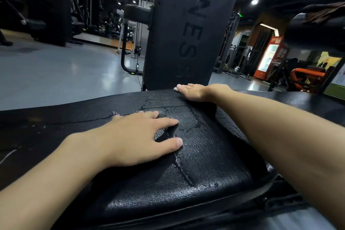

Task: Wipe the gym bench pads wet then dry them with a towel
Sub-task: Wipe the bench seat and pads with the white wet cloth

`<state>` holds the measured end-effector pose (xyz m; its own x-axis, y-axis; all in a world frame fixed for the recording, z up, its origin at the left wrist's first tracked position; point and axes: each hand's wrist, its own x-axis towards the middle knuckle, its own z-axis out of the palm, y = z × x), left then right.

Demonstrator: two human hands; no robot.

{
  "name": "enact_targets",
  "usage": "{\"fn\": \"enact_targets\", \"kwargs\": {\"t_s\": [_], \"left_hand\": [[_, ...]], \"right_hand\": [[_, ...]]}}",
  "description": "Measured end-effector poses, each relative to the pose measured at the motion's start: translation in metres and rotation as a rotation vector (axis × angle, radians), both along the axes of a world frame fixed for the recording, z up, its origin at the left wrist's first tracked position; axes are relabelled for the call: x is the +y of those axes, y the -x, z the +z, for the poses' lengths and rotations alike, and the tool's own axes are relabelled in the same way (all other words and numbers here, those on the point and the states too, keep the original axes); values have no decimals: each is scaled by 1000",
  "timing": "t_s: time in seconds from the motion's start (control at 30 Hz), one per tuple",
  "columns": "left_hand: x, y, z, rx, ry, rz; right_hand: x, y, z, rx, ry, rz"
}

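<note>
At the twelve o'clock edge of the seat pad (205, 155), below the back pad (179, 33), the right hand (196, 91) presses flat, fingers together, on what may be a white cloth (175, 88), barely showing. Wet streaks on the seat suggest wiping is under way and drying not begun. The left hand (134, 136) rests at ten o'clock, fingers spread, empty.

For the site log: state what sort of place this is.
A gym, likely commercial: a cracked black bench seat pad, an upright back pad embossed with letters ending "TNESS", and a cable machine on the floor behind.
</note>
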<state>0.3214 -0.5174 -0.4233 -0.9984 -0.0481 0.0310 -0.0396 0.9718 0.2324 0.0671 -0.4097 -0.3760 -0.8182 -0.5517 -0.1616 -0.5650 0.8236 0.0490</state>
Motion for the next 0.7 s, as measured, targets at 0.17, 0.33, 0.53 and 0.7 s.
{"fn": "enact_targets", "kwargs": {"t_s": [0.17, 0.33, 0.53, 0.7], "left_hand": [[-1, 0, 1, -13, -15, -4], [-5, -1, -2, 14, -94, -32], [-2, -9, -1, 76, -123, -37], [-5, -21, 1, 72, -117, -42]], "right_hand": [[17, -37, -2, 53, -40, 164], [70, -129, 0, 81, -70, 307], [132, -223, 6, 37, -141, 378], [158, -247, 4, 18, -96, 379]]}}
